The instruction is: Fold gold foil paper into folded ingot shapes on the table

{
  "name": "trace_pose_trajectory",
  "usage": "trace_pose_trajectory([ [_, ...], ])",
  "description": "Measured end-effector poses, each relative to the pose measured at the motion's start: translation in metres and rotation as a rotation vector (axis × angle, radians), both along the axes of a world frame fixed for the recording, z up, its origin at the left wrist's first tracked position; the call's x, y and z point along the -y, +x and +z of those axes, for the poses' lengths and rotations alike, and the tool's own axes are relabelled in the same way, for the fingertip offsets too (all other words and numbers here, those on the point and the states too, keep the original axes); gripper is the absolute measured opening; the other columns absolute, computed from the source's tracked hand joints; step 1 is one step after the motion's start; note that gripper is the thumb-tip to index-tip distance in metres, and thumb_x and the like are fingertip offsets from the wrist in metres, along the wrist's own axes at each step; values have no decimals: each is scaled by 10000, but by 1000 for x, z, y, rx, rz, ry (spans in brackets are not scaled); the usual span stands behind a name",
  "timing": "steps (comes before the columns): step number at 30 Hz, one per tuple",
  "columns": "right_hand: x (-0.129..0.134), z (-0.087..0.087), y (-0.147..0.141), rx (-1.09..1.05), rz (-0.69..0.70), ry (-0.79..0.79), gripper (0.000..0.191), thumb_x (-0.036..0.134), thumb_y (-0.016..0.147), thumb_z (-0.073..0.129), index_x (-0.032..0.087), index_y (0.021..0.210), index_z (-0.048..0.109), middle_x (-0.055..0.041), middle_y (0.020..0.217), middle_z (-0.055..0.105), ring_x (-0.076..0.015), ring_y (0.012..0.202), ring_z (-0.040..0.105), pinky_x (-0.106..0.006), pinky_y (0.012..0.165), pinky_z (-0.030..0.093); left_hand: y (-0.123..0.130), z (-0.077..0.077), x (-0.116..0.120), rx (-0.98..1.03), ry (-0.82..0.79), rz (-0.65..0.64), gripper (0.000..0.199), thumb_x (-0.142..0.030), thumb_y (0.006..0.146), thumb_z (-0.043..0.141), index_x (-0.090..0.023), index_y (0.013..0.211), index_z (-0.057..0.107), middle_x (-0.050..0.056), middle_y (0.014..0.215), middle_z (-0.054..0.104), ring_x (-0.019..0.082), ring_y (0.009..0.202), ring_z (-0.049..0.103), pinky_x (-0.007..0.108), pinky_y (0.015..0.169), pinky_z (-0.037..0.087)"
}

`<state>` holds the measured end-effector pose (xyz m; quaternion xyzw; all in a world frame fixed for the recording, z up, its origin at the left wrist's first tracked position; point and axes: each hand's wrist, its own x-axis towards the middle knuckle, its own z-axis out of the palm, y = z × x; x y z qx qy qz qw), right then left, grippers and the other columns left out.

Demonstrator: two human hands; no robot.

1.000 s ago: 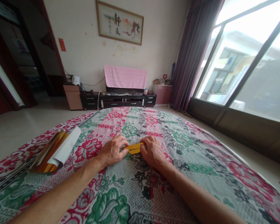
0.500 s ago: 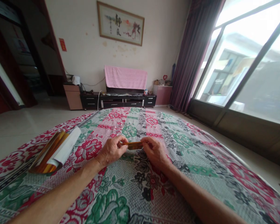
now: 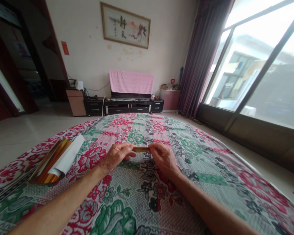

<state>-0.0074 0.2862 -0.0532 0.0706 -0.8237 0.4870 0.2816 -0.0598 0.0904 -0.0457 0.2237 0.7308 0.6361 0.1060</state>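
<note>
Between my two hands a narrow strip of shiny gold foil paper point(image 3: 141, 149) is stretched level, just above the patterned cloth. My left hand point(image 3: 118, 154) pinches its left end between thumb and fingers, with the lower fingers slightly apart. At the other end, my right hand point(image 3: 161, 156) grips the strip with thumb and fingertips. To the left on the cloth lies a loose roll of gold foil sheets point(image 3: 54, 165), with a white curled sheet point(image 3: 70, 155) against it.
A floral tablecloth point(image 3: 117, 215) in red, green and grey covers the round table. Beyond its far edge stands a low black cabinet point(image 3: 127, 107) with a pink cloth point(image 3: 131, 81) above it. A purple curtain point(image 3: 201, 58) and a large window are on the right.
The gold strip looks narrower now, its broad face turned or folded away. My left thumb has straightened along its end, and the lower fingers have spread a little. The roll has stayed put.
</note>
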Motion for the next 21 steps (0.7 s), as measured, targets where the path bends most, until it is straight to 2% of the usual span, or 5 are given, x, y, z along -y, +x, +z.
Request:
trace_pose_trajectory([
  [3, 1, 2, 2, 7, 27, -15, 195, 251, 782, 500, 172, 854, 663, -34, 718, 637, -137, 623, 534, -257, 579, 410, 0, 0, -1, 43, 29, 30, 431, -433, 781, 549, -106, 1050, 635, 122, 916, 703, 210, 851, 670, 257, 639, 498],
  [11, -2, 3, 3, 82, 138, -253, 217, 317, 793, 513, 181, 905, 639, -29, 765, 674, -150, 707, 590, -282, 672, 449, 0, 1, -1, 35, 32, 44, 442, -450, 779, 566, -118, 1060, 646, 106, 889, 716, 217, 891, 658, 279, 685, 494],
  [21, -5, 1, -1, 129, 129, -293, 229, 345, 787, 518, 197, 894, 656, -16, 739, 675, -127, 608, 548, -258, 566, 436, -1, -1, -1, 10, 40, 43, 426, -442, 769, 586, -127, 1048, 654, 101, 920, 712, 219, 896, 658, 275, 665, 495],
])
